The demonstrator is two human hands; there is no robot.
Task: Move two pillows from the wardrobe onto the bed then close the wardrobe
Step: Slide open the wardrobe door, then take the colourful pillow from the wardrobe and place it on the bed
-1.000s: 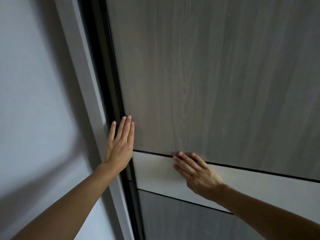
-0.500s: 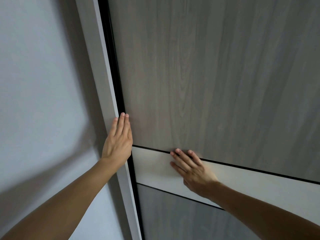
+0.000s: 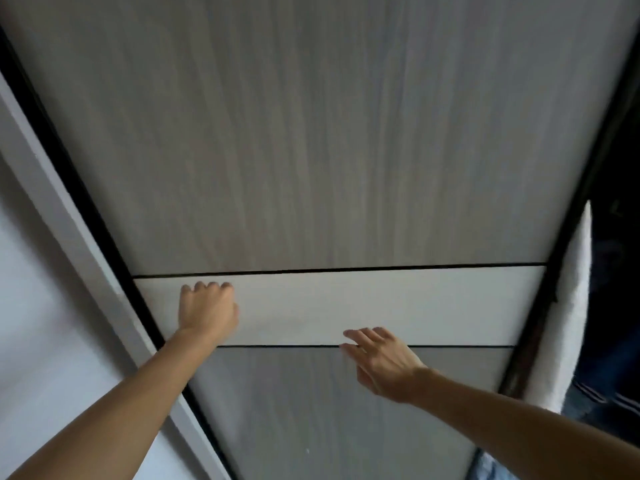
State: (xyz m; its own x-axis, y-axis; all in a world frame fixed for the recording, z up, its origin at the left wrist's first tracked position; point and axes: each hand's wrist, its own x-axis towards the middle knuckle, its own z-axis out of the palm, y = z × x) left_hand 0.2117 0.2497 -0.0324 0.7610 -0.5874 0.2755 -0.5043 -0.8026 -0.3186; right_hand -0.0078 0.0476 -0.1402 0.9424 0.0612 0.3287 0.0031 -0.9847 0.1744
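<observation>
With the left hand (image 3: pixel 207 311) flat and the right hand (image 3: pixel 382 362) spread on the pale band (image 3: pixel 398 304) of the grey wood-grain sliding wardrobe door (image 3: pixel 311 133), the person should push evenly sideways; dark opening (image 3: pixel 616 237) remains at right, no pillows visible.

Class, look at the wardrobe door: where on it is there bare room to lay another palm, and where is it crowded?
Free: the pale band between the right hand and the door's right edge, and the whole wood-grain panel above. Crowded: the band's left end, under the left hand beside the black frame.
</observation>
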